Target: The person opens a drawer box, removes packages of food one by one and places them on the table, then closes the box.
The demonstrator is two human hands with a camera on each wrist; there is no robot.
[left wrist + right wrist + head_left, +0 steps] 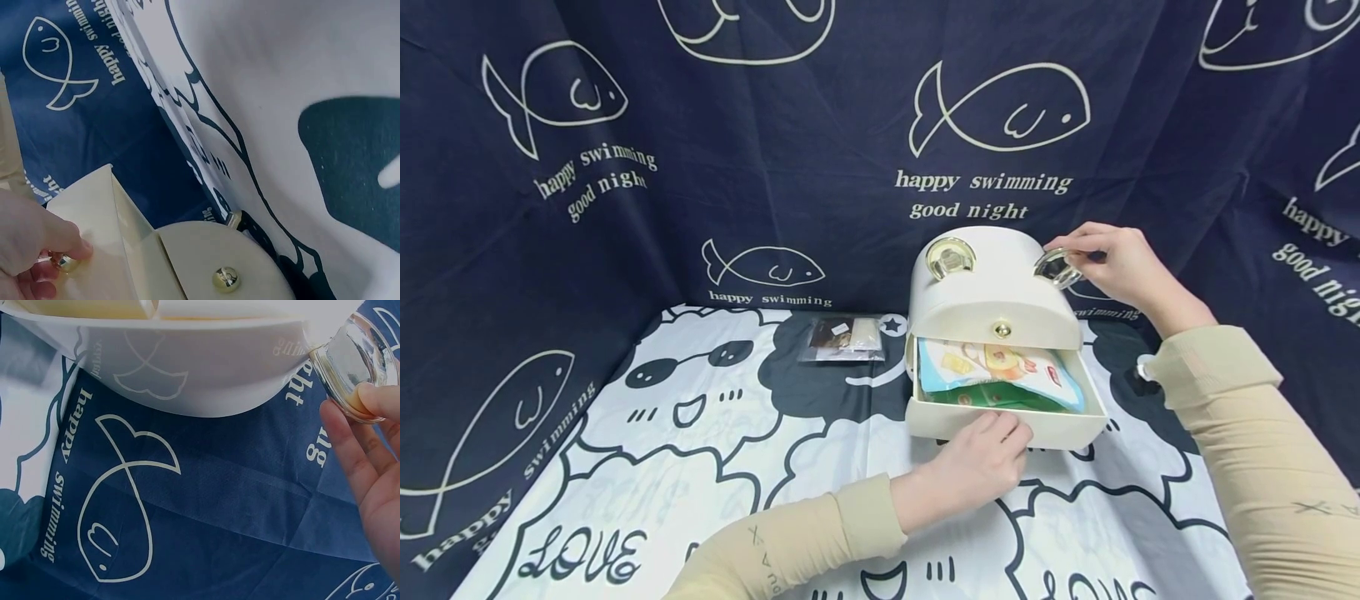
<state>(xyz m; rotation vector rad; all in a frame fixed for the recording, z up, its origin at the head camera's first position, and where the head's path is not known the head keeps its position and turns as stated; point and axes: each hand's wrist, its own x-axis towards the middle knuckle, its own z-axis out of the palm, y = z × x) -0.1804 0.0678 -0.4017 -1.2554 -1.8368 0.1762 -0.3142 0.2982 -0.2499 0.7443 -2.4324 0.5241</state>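
A cream storage box [992,283] with a rounded top and two gold ears stands at the back right. Its lower drawer [1060,432] is pulled partly out. Inside lie a light-blue and white printed packet [1000,362] and a green packet [992,395]. My left hand [981,467] pinches the drawer's gold knob [66,261] between thumb and fingers. At the box's right side my right hand [1116,262] pinches the rim of the gold ear [355,359]. The upper compartment, with its own gold knob [1002,330], is closed.
A clear plastic packet [844,338] with brown and cream contents lies left of the box. Dark blue fish-print cloth [820,150] hangs behind and at the sides. A black-and-white cartoon cloth [647,492] covers the table.
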